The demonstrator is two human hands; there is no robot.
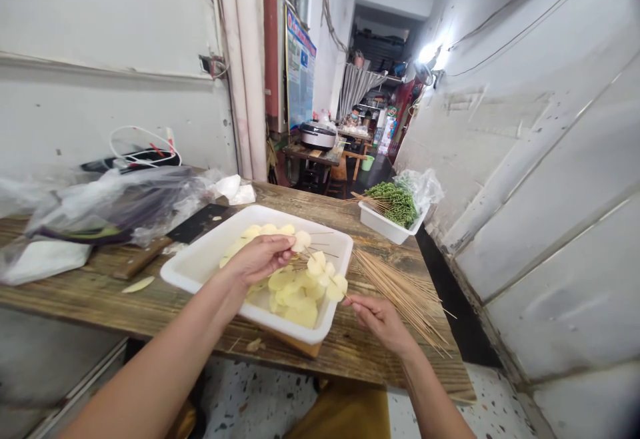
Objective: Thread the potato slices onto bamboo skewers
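Observation:
My left hand (265, 257) pinches a round, pale potato slice (301, 242) at the tip of a thin bamboo skewer. Several slices (327, 274) are threaded along that skewer, which slants down to the right. Its lower end is gripped between the fingers of my right hand (376, 319), just past the tub's right rim. Beneath both hands stands a white plastic tub (176, 278) with loose yellowish slices (295, 296) in it. More skewered slices (270, 229) lie along the tub's far side, partly hidden by my left hand.
Loose bamboo skewers (400, 292) lie right of the tub. Behind them, a white basket (387, 224) holds green skewered vegetables (395, 202). On the left are a cleaver (197, 222), plastic bags (115, 202) and a stray slice (139, 285). A person (353, 118) sits far back.

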